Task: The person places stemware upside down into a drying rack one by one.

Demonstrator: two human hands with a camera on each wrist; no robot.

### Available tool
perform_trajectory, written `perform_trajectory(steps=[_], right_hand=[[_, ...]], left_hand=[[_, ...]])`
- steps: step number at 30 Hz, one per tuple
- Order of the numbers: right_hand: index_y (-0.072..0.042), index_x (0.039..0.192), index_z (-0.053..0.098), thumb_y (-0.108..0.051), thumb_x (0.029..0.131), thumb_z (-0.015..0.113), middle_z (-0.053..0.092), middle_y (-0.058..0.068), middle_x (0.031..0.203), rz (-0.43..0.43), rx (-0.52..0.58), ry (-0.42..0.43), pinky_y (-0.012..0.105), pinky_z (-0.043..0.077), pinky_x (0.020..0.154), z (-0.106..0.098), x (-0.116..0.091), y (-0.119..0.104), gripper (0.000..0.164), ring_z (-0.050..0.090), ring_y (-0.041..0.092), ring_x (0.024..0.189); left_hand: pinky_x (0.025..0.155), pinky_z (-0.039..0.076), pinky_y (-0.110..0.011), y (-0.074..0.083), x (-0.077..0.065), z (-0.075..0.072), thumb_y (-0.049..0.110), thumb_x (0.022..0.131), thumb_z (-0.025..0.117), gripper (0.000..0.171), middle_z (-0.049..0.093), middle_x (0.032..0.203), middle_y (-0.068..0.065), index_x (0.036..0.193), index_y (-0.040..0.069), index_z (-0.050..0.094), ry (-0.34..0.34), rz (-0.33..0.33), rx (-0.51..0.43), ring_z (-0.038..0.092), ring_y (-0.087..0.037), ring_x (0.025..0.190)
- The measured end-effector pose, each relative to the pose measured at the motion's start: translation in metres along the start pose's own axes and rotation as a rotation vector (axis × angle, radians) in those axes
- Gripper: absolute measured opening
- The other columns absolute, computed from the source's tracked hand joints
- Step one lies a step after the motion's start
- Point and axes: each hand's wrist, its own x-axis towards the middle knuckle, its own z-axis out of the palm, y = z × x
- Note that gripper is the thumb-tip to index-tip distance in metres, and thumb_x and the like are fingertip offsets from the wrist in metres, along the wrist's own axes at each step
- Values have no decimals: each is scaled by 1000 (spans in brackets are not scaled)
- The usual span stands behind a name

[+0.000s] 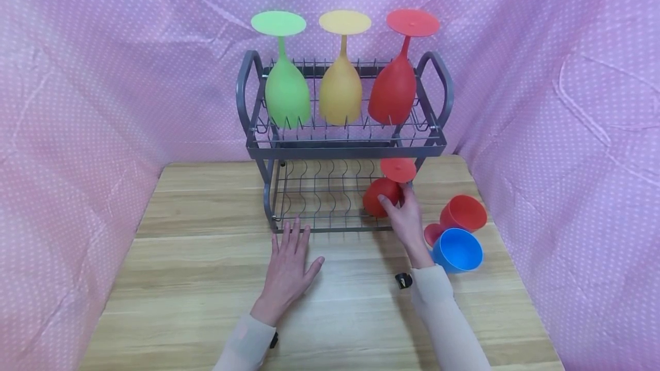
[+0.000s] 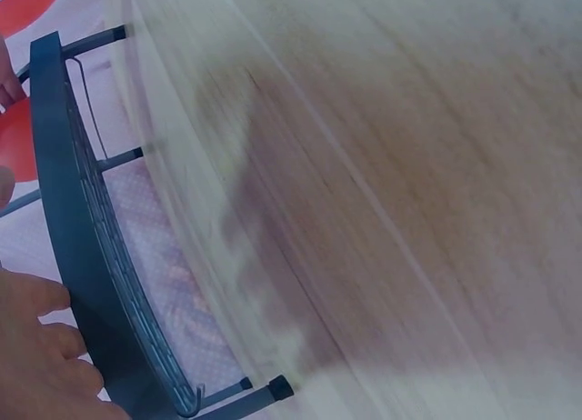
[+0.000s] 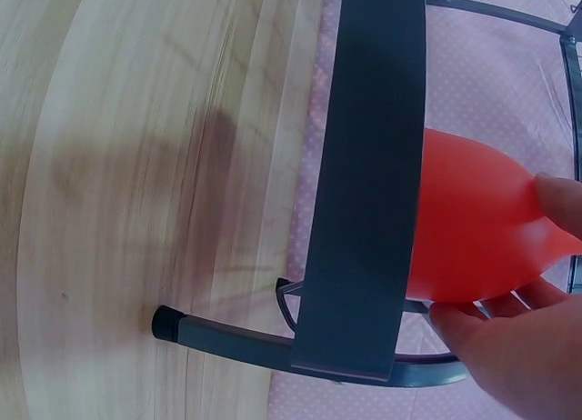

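In the lower right of the rack (image 1: 345,152), an upturned red cup (image 1: 375,199) is grasped by the right grip (image 1: 408,221). Light, stiff, slippery plastic is expected, best held where it narrows. Nothing is held by the left grip (image 1: 290,265).

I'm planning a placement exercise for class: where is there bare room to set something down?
Free: the table left of the rack, and the lower tier left of the red goblet in the right grip. Crowded: right of that grip, where a blue cup and another red goblet cluster.
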Motion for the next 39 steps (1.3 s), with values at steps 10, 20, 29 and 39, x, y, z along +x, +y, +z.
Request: perform_trajectory(steps=[10,20,29,39], right_hand=[[-13,155,39,-20,97,73,49,11,150,55,-40,-32,52,45,113,2,3,2,68,47,31,138],[-13,157,37,-20,96,73,49,13,151,40,-80,-48,53,45,112,2,3,1,71,48,33,137],[-19,161,36,-29,98,73,41,7,161,14,-29,-28,51,37,118,1,-12,-6,73,36,30,150],[-15,152,49,-32,99,72,51,6,155,-55,49,78,55,42,113,-2,-44,-17,61,49,27,142]], left_hand=[[122,14,-66,0,0,0,54,101,54,80,19,170,-22,159,3,37,-12,-6,-1,14,-43,156],[119,21,-69,0,0,3,52,99,58,79,26,167,-24,157,2,41,29,15,29,23,-46,153],[120,19,-68,1,0,1,49,98,60,78,23,168,-23,158,2,40,17,12,29,22,-45,154],[120,18,-68,0,0,1,48,97,62,78,25,168,-22,157,3,41,26,11,15,23,-45,153]])
